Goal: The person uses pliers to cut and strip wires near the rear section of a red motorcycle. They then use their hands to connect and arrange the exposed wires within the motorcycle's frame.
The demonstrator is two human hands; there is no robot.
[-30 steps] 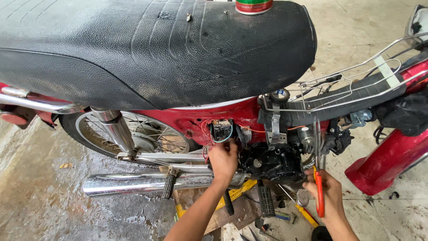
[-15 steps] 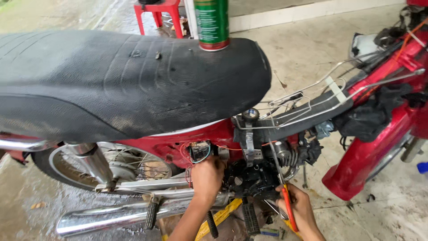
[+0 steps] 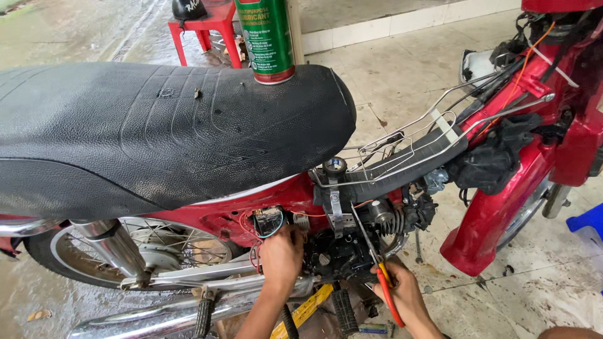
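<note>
Now right hand (image 3: 402,290) grips pliers (image 3: 387,290) (red-handled); left hand (image 3: 281,256) touches engine (image 3: 339,254).

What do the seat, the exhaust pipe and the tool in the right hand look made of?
Seat: black vinyl or leatherette by its look, with a pebbled grain, pressed ribs and small tears. Exhaust pipe: chromed metal, probably steel, with mirror-bright reflections. Tool in the right hand: red and yellow handles that look plastic-coated; the working end is hidden by the engine, presumably metal.
</note>
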